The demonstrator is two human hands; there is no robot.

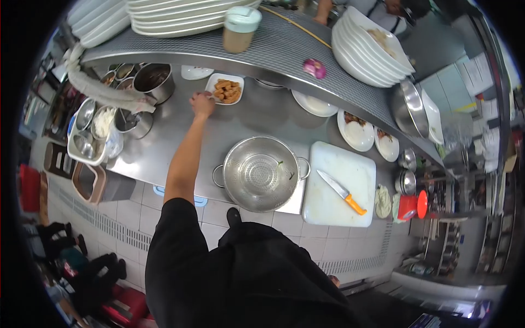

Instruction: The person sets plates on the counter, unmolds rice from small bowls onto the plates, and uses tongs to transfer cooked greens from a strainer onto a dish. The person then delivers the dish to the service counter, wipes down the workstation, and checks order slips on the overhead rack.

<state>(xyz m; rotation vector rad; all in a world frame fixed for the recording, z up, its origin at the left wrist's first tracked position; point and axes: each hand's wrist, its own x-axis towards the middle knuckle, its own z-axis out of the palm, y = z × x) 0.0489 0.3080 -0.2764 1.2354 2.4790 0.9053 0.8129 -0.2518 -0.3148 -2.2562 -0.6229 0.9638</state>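
Note:
My left hand [203, 104] reaches across the steel counter, its fingers closed at the left edge of a square white dish [239, 100] that holds orange-brown food pieces [227, 91]. Only a small part of my right hand [334, 281] shows beside the dark clothing; its fingers are hidden. A steel colander [260, 174] with two handles sits near the counter's front edge, a few green scraps inside. Right of it, a knife with an orange handle [355, 204] lies on a white cutting board [319, 204].
Above the counter, a shelf [284, 39] holds stacked white plates, a lidded cup [240, 30] and an onion piece [314, 68]. Pots and a white tub [82, 153] stand left. White plates of food line the back right. Other people are at lower left and beyond the shelf.

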